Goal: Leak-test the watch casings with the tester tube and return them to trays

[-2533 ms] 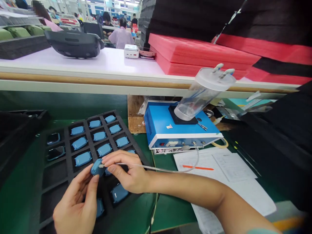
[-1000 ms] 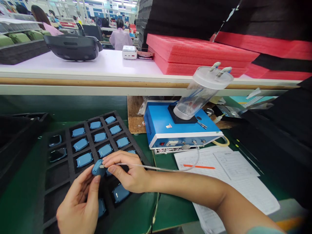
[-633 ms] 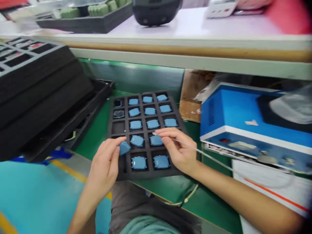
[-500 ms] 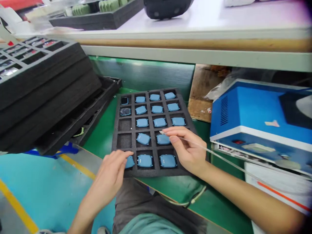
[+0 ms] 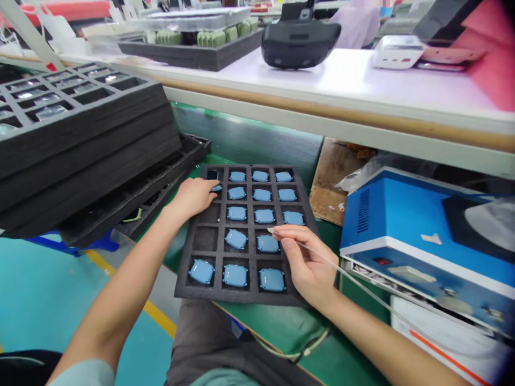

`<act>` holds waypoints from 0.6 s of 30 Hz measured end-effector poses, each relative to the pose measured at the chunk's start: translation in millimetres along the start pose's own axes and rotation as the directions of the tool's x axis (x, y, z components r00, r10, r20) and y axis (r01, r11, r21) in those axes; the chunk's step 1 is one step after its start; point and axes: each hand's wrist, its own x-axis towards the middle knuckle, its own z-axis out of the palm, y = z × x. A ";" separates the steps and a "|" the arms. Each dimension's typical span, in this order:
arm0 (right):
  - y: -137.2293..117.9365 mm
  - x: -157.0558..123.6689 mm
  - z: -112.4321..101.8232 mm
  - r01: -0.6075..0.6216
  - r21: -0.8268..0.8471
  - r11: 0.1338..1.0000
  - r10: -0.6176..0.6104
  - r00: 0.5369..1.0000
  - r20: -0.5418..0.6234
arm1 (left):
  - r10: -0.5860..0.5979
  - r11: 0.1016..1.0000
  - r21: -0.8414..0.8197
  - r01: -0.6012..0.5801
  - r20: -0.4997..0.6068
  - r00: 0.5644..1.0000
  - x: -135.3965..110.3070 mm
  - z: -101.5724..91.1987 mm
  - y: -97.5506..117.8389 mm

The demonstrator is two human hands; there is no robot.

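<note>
A black foam tray lies in front of me, with blue watch cases in most of its compartments. In the left column, my left hand reaches into the second compartment from the far edge. Its fingers close on a watch case, mostly hidden by them. The far-left compartment holds a dark-faced watch. Over the tray's right side, my right hand pinches a thin pale cable close to its small whitish tip. That tip is just above a blue watch case.
Stacked black foam trays stand at left. A blue machine with a white edge sits at right. Behind runs a raised white shelf bearing a black device and a tray of green parts. White paper lies at lower right.
My left hand has left the near-left watch case and moved away from me to the second compartment of the left column. My right hand still holds the cable. The view has tilted up.
</note>
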 end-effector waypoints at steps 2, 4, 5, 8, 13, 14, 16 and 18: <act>0.4 0.3 1.0 -0.006 0.011 1.000 0.006 1.000 -0.010 | 0.060 0.998 -0.015 -0.060 0.006 0.998 9.8 2.8 0.2; -0.1 1.7 1.8 -0.019 0.012 1.000 0.020 0.999 -0.030 | 0.112 0.993 -0.044 -0.112 0.008 0.994 2.9 7.2 1.7; -0.6 2.7 2.0 -0.024 0.009 1.000 0.025 0.999 -0.044 | 0.133 0.990 -0.057 -0.132 0.005 0.991 -6.2 10.6 4.4; -2.3 6.3 1.7 -0.003 -0.005 1.000 0.002 0.997 -0.082 | 0.147 0.953 -0.268 -0.138 0.015 0.989 -48.6 27.1 22.9; -2.9 9.3 -0.4 0.055 0.014 0.998 -0.054 0.998 -0.043 | -0.028 0.549 -0.826 0.131 0.139 0.990 -108.1 55.3 62.7; -2.8 9.3 -0.6 0.054 0.020 0.998 -0.054 0.998 -0.033 | -0.048 0.510 -0.846 0.155 0.152 0.987 -112.2 57.8 67.1; -2.7 9.1 -0.7 0.051 0.030 0.998 -0.051 0.998 -0.021 | -0.075 0.472 -0.864 0.177 0.161 0.984 -114.5 59.8 71.1; -2.9 9.1 -0.7 0.049 0.039 0.998 -0.049 0.999 -0.011 | -0.088 0.467 -0.867 0.176 0.152 0.984 -113.2 59.4 70.8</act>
